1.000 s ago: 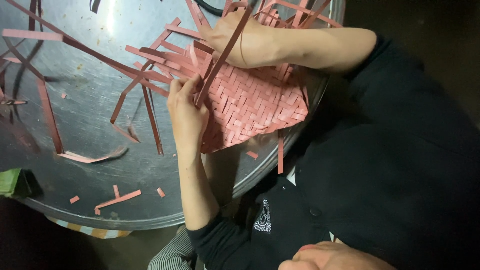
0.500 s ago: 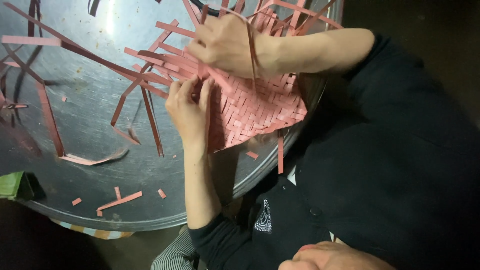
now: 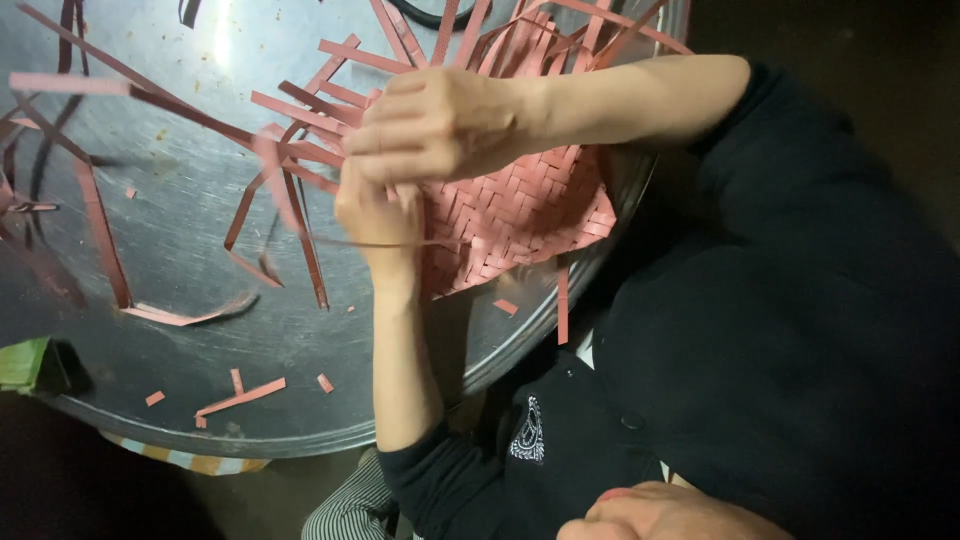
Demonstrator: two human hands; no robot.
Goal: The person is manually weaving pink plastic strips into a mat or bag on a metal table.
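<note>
Pinching pink strips (image 3: 300, 150) at the woven mat (image 3: 520, 215), both hands met: right hand (image 3: 440, 125) far, left hand (image 3: 378, 215) near, over the round metal desk (image 3: 180, 260).

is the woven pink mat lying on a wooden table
No, the woven pink mat lies on a round, shiny metal tray, not wood.

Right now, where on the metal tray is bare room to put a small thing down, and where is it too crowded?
Bare metal lies on the tray between the hands and its near rim, bordered by the curled strip and the cut scraps. Another bare patch lies at the top left of centre. Around the woven mat, both hands and the loose strip ends it is crowded.
</note>
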